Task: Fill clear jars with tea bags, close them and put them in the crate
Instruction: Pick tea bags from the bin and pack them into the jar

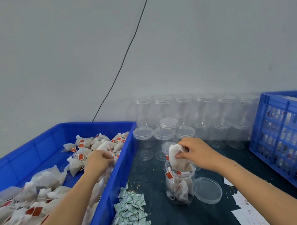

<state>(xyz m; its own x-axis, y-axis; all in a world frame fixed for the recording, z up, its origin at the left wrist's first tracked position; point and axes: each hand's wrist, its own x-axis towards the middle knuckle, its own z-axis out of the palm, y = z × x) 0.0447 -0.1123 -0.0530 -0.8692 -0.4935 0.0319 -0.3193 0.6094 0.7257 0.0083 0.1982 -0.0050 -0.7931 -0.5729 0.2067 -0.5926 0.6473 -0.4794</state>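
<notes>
A white tea bag [177, 158] is pinched between the curled fingers and thumb of the right hand [195, 152]; the bag hangs below the fingertips and is lodged in the mouth of the open clear jar [180, 185], which is already partly filled with tea bags and stands on the dark table [185, 222]; its lid [207, 190] is laid flat just to the right of its base. The left hand [99, 160] is lowered into the blue tray [107, 197], its fingers bent down among the loose tea bags [85, 150]; whether one is grasped cannot be told. Green-printed sachets [130, 215] are heaped between tray and jar; empty lidded jars [182, 119] are stacked along the wall; a blue crate [285, 133] stands at the right.
</notes>
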